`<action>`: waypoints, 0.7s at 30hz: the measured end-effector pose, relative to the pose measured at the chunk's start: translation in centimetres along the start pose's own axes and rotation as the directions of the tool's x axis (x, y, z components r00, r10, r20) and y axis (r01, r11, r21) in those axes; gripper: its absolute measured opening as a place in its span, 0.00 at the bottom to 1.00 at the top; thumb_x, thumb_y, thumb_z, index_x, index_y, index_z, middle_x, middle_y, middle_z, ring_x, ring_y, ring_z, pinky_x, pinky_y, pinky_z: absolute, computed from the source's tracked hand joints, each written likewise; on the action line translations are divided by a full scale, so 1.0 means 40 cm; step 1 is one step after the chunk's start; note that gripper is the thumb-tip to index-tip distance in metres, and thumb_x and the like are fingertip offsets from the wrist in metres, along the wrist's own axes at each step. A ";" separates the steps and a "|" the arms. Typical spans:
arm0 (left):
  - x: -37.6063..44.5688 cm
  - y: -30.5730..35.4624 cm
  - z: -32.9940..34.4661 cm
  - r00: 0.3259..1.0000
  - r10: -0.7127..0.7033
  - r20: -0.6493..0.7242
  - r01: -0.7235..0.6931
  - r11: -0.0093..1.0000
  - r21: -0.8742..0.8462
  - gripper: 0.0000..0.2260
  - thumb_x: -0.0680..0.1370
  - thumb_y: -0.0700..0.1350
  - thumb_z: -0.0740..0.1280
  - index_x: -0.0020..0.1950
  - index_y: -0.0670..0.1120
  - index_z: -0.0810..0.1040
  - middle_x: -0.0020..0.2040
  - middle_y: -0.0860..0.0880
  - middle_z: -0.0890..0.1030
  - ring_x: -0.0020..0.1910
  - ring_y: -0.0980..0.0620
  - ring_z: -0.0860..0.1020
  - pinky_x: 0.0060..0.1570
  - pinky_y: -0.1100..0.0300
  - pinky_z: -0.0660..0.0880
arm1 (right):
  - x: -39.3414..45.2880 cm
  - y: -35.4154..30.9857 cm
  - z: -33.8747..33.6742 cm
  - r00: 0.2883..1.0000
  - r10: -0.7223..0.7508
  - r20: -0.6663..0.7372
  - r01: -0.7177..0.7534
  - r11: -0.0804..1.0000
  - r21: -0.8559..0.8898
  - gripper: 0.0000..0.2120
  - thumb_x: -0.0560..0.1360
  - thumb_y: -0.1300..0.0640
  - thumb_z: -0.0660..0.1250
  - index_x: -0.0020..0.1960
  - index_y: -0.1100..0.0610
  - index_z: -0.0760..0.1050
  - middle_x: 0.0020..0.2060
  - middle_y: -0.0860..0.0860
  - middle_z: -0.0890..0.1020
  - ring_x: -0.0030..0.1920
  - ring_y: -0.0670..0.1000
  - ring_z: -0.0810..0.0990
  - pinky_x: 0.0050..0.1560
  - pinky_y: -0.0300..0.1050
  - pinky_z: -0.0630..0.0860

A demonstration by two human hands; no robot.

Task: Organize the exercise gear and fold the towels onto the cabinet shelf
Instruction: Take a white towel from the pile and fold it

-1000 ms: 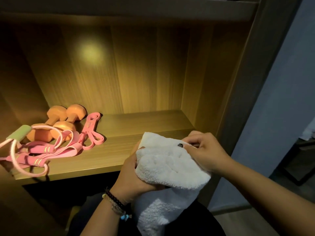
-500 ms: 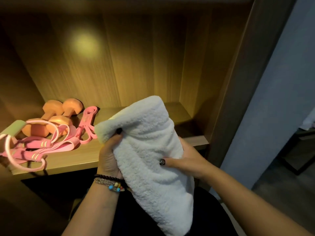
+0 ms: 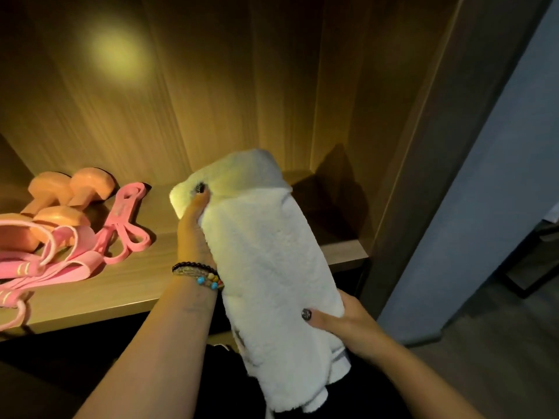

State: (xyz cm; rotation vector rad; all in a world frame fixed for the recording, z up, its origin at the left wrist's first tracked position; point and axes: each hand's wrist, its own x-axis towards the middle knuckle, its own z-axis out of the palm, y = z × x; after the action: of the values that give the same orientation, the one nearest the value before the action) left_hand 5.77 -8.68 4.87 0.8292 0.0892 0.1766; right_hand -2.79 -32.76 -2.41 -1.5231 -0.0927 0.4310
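A fluffy white towel [image 3: 272, 255], folded into a long thick pad, is held at the centre of the frame with its long axis running from lower right up toward upper centre, its far end over the wooden cabinet shelf [image 3: 145, 267]. The left hand [image 3: 193, 234] pinches the top left corner with the thumb on the pile, and the right hand [image 3: 341, 322] clasps the lower right edge. At middle left lie two matte orange dumbbells [image 3: 69, 198] beside flat pink resistance bands [image 3: 121, 228].
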 end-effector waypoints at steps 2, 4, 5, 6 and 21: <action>0.026 -0.021 0.035 0.995 -0.078 0.063 0.076 0.996 0.036 0.15 0.76 0.48 0.68 0.61 0.45 0.81 0.56 0.44 0.83 0.55 0.44 0.81 0.55 0.48 0.78 | 0.011 0.016 -0.003 0.988 0.048 -0.146 -0.031 0.993 0.117 0.41 0.50 0.37 0.81 0.60 0.51 0.77 0.53 0.46 0.84 0.53 0.48 0.83 0.51 0.44 0.79; 0.057 -0.035 0.073 0.982 -0.185 0.031 0.179 0.973 0.143 0.22 0.72 0.48 0.71 0.66 0.45 0.77 0.61 0.43 0.80 0.58 0.42 0.79 0.62 0.45 0.74 | 0.025 0.015 -0.004 0.954 0.123 -0.275 -0.069 0.978 0.197 0.37 0.49 0.37 0.79 0.55 0.50 0.79 0.47 0.45 0.86 0.48 0.48 0.84 0.45 0.44 0.79; 0.079 -0.043 0.083 0.972 -0.236 0.006 0.230 0.951 0.205 0.28 0.69 0.49 0.74 0.68 0.45 0.75 0.63 0.42 0.79 0.60 0.41 0.78 0.64 0.45 0.72 | 0.032 0.008 -0.006 0.932 0.160 -0.325 -0.086 0.970 0.229 0.35 0.49 0.37 0.77 0.52 0.50 0.80 0.44 0.46 0.86 0.46 0.49 0.85 0.42 0.44 0.79; 0.101 -0.050 0.088 0.965 -0.262 -0.025 0.258 0.922 0.288 0.34 0.66 0.50 0.76 0.70 0.45 0.72 0.64 0.41 0.78 0.61 0.40 0.77 0.65 0.44 0.72 | 0.039 -0.002 -0.009 0.910 0.191 -0.367 -0.098 0.962 0.255 0.33 0.48 0.37 0.76 0.50 0.50 0.81 0.43 0.47 0.86 0.45 0.51 0.85 0.40 0.44 0.78; -0.003 -0.094 0.060 0.943 -0.269 -0.195 0.330 0.690 0.644 0.28 0.65 0.46 0.79 0.62 0.51 0.73 0.51 0.50 0.84 0.46 0.52 0.83 0.33 0.61 0.78 | 0.039 -0.110 0.014 0.821 -0.081 -0.565 -0.076 0.966 -0.248 0.22 0.77 0.44 0.62 0.69 0.42 0.62 0.64 0.46 0.68 0.56 0.48 0.72 0.53 0.45 0.70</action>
State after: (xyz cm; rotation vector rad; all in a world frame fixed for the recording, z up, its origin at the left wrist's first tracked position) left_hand 6.47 -12.94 3.69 1.5226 0.3887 -0.1518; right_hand -0.61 -31.66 1.60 -1.8562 0.3365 -0.0655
